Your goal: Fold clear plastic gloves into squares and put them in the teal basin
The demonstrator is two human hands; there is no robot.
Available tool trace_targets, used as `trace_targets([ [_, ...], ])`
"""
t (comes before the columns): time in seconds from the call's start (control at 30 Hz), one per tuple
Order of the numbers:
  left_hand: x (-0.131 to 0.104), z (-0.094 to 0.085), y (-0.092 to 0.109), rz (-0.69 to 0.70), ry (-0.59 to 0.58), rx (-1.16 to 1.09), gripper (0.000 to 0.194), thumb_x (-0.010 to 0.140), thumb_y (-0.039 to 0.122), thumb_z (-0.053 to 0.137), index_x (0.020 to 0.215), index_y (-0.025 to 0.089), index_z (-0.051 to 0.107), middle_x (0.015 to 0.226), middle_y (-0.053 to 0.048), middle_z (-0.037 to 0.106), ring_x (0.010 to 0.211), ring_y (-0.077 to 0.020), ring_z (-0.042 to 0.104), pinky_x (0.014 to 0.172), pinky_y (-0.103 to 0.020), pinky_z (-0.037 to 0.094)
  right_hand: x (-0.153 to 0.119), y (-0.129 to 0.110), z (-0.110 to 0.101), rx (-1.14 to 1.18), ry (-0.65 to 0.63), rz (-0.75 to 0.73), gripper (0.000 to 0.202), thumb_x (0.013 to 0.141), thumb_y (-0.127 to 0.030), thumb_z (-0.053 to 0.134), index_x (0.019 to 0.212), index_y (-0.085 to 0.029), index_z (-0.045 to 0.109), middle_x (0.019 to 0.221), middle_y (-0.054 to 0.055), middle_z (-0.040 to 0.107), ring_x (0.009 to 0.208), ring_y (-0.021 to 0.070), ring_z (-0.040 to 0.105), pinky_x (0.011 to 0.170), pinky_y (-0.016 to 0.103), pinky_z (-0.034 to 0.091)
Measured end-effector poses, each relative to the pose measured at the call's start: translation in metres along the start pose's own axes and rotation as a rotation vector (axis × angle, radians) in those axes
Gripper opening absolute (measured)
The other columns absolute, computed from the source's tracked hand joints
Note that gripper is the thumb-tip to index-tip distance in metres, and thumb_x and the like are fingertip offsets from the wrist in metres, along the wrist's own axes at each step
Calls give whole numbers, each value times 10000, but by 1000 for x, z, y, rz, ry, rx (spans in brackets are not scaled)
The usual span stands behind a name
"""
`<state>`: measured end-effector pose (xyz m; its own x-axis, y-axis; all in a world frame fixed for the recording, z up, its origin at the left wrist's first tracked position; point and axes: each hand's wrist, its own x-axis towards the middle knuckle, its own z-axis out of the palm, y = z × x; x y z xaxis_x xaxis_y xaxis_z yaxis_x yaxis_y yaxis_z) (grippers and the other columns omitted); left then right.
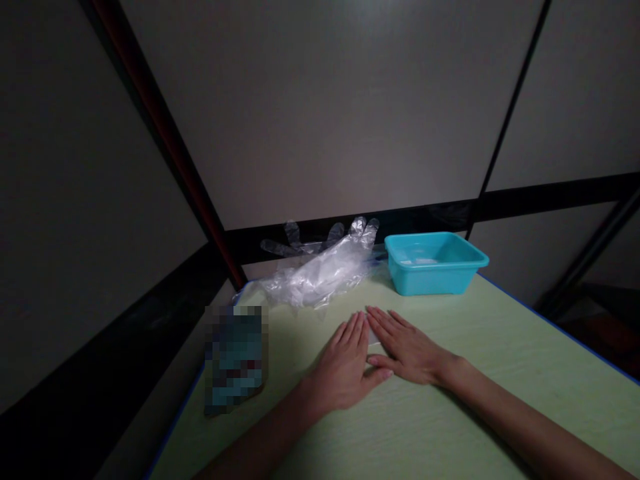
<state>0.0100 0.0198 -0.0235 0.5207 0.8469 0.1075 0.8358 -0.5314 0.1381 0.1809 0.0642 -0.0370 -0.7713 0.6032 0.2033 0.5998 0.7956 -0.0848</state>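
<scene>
My left hand [345, 363] lies flat on the table with its fingers stretched forward and its thumb out to the right. Beside it, my right hand [410, 348] is also flat, fingers angled up and to the left. The fingertips of both nearly meet. Between them shows a small pale, see-through sheet [374, 331], mostly covered by the hands; its kind cannot be made out. Behind the hands is a heap of clear plastic disposable gloves [325, 273], some fingers sticking up at the back.
A turquoise plastic basin [434, 277] stands at the back right, with something pale inside. At the left edge lies a blurred-out pack [234, 360]. The light green table [505, 340] has a blue edge. Panelled walls rise behind and to the left.
</scene>
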Motion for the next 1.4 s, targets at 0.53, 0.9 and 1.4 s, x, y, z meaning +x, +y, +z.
trace_targets([
  [0.53,2,1,-12,-105,285,-432,636,695,287,575,1256,121,325,1323,-136,341,1224,-230,304,1009,-374,273,-9,21,-26,171,160,-102,390,800,-403,492,1113,-174,542,1264,114,447,1187,234,363,974,420,299],
  [0.9,5,9,-13,-100,273,-440,596,643,195,611,1193,188,381,1185,-84,486,1103,-229,432,944,-385,337,-2,11,-29,-144,174,-184,268,856,-163,369,867,-140,636,943,86,612,910,211,516,821,368,424],
  [1.4,14,3,-13,-233,338,-1118,126,703,220,525,608,153,477,571,33,475,562,-95,467,519,-186,352,4,0,-23,996,426,311,128,783,-306,446,796,-179,463,621,-13,495,547,132,484,461,230,372],
])
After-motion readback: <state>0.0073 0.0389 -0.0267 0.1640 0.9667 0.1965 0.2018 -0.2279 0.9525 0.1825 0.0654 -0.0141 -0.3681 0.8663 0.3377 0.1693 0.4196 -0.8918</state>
